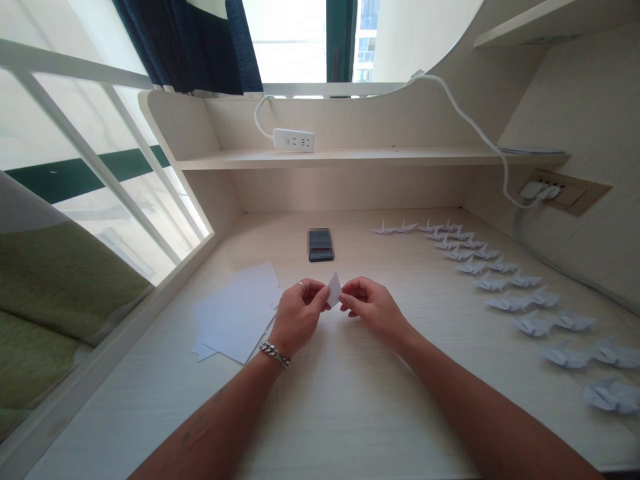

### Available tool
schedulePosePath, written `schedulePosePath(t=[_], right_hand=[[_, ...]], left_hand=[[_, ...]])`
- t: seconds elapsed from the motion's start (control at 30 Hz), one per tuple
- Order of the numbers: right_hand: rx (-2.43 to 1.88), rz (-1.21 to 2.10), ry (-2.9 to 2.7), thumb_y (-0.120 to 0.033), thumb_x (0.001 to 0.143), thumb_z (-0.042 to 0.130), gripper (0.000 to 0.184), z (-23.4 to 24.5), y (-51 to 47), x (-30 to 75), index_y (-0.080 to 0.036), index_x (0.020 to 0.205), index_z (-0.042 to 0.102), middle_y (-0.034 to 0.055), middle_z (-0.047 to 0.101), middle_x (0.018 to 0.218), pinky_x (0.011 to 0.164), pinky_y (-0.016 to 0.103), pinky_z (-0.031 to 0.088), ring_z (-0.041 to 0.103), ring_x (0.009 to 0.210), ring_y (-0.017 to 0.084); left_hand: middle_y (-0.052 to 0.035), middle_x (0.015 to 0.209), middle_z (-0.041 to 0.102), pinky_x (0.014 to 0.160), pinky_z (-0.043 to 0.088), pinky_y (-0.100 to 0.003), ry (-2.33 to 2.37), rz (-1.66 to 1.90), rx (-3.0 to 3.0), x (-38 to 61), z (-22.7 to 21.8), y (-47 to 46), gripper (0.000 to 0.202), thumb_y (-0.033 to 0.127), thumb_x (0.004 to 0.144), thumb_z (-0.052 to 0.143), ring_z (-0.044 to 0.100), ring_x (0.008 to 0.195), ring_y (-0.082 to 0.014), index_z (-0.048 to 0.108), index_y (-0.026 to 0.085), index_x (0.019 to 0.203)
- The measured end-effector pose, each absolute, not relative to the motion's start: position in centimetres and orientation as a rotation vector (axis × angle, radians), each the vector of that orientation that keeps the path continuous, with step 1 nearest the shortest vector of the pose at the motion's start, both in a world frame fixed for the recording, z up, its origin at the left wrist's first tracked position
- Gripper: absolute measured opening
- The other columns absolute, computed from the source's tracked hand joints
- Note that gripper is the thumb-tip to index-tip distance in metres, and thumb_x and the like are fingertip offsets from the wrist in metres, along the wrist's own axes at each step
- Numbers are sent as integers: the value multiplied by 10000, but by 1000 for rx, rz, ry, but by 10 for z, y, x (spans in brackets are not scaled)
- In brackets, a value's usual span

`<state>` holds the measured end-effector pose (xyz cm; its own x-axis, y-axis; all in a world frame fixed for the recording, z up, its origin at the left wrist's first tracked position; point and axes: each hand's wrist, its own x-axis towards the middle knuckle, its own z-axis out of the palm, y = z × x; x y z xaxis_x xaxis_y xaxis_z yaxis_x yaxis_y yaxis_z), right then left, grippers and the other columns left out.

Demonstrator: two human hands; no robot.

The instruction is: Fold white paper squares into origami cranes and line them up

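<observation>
Forearms [465, 407] cross tabletop [350, 413] from near edge. Paper cranes [505, 283] rowed along right edge; loose white sheets [237, 313] toward left edge; phone [321, 244] toward back edge. Over tabletop middle, left hand [299, 313] and right hand [373, 308] pinch small folded paper [334, 288], lifted clear of surface. Judgement: square edges first, then press crease firmly.

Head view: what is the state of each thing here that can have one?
folded paper, partly folded, pinched between both hands.
left hand, closed on the folded paper.
right hand, closed on the folded paper.
paper sheets, flat, unfolded, loosely stacked.
paper cranes, folded, lying in rows.
phone, lying flat.
plug, inserted in the wall socket.
</observation>
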<state>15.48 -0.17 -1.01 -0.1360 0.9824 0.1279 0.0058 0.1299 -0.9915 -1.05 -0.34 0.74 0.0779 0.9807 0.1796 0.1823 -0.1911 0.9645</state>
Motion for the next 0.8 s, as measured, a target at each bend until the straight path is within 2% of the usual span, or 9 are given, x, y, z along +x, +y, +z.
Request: schedulePosePath(t=[0.17,0.3,0.53,0.63,0.8], right_hand=[[-1033,1121,-1311,-368,718,720,242,-9,-2,154,-156,829,683,40,688,713,594,298,526,649,663,172],[-1020,1064,-1269,-333,720,726,244,-8,-4,154,-164,893,750,57,726,764,646,331,548,652,665,175],[-1012,1004,-1277,-316,729,730,251,-7,-8,150,-191,945,759,69,744,909,663,335,554,664,702,186],[-1006,976,-1281,-318,731,733,232,-6,-9,150,-197,925,762,65,743,897,656,322,548,663,703,185],[-999,966,-1268,-333,709,752,206,-5,-8,149,-191,858,754,52,732,817,632,306,532,648,671,176]], left_hand=[[-52,734,705,702,555,-316,951,1176,1361,-7,6,-6,237,314,740,721,690,689,-175,607,122,818],[-54,775,715,743,551,-299,881,1176,1368,-6,5,-7,230,282,734,743,692,746,-164,614,120,833],[-67,819,726,738,542,-293,871,1168,1412,-7,4,-7,236,272,750,737,696,782,-175,623,125,895],[-61,813,721,718,535,-277,874,1181,1418,-6,5,-7,231,267,745,741,693,766,-167,619,128,883],[-96,1003,705,711,539,-272,866,1200,1398,-5,5,-7,236,265,719,759,686,749,-148,614,122,839]])
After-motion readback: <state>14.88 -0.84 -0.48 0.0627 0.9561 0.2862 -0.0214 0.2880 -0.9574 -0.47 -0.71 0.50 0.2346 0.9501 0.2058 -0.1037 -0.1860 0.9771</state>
